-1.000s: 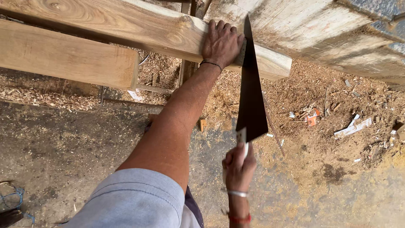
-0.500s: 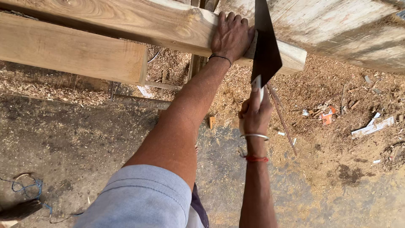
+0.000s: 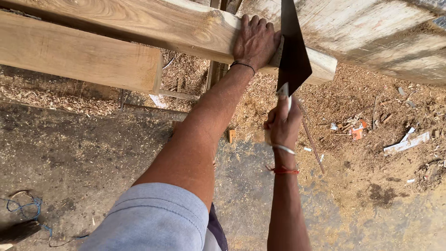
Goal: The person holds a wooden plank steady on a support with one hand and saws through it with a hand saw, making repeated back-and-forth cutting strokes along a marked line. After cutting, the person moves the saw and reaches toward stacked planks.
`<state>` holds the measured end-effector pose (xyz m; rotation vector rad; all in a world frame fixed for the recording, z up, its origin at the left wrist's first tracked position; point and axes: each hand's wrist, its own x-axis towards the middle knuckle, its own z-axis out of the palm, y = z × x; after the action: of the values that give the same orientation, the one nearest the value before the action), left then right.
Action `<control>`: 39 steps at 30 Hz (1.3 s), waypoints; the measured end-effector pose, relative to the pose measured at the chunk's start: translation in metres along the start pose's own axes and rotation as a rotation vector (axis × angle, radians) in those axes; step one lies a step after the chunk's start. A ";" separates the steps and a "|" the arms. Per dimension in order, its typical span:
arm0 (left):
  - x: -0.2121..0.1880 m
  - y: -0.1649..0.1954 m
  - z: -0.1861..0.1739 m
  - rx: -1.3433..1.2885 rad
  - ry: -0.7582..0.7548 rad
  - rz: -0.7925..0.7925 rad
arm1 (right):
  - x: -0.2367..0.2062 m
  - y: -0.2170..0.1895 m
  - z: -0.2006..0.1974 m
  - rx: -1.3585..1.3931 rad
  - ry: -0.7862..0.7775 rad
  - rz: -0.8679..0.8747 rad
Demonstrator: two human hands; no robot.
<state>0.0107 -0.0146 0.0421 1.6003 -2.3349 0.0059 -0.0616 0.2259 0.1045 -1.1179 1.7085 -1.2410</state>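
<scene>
A long pale wooden beam point(image 3: 153, 23) runs across the top of the head view, ending at the right. My left hand point(image 3: 255, 42) presses flat on its side near that end. My right hand point(image 3: 281, 123) grips the pale handle of a hand saw point(image 3: 292, 51), whose dark blade points up and sits in the beam just right of my left hand. The upper part of the blade runs out of the frame.
A second thick beam point(image 3: 79, 56) lies lower left, and a grey weathered plank point(image 3: 381, 32) upper right. Sawdust point(image 3: 353, 97) and wood scraps point(image 3: 404, 144) cover the ground. A thin stick point(image 3: 311, 139) lies below the saw. Blue string point(image 3: 28, 207) is at bottom left.
My right hand has pushed the saw up and then drawn it slightly back down through the beam. My left hand has stayed on the beam; the view has shifted a little.
</scene>
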 end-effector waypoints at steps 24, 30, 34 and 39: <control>0.003 -0.004 -0.002 -0.054 -0.044 -0.003 | -0.175 0.104 0.049 0.330 0.190 0.026; 0.006 -0.002 0.002 -0.014 0.152 0.005 | -0.242 0.156 0.027 0.228 0.117 0.201; 0.007 -0.003 0.007 -0.025 0.031 -0.007 | -0.241 0.088 -0.009 0.146 0.051 0.283; 0.003 0.000 0.005 0.019 0.085 -0.003 | -0.253 -0.012 -0.060 0.196 0.178 0.453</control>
<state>0.0089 -0.0179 0.0380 1.5809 -2.2741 0.0937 -0.0247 0.4792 0.1493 -0.4787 1.7957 -1.2064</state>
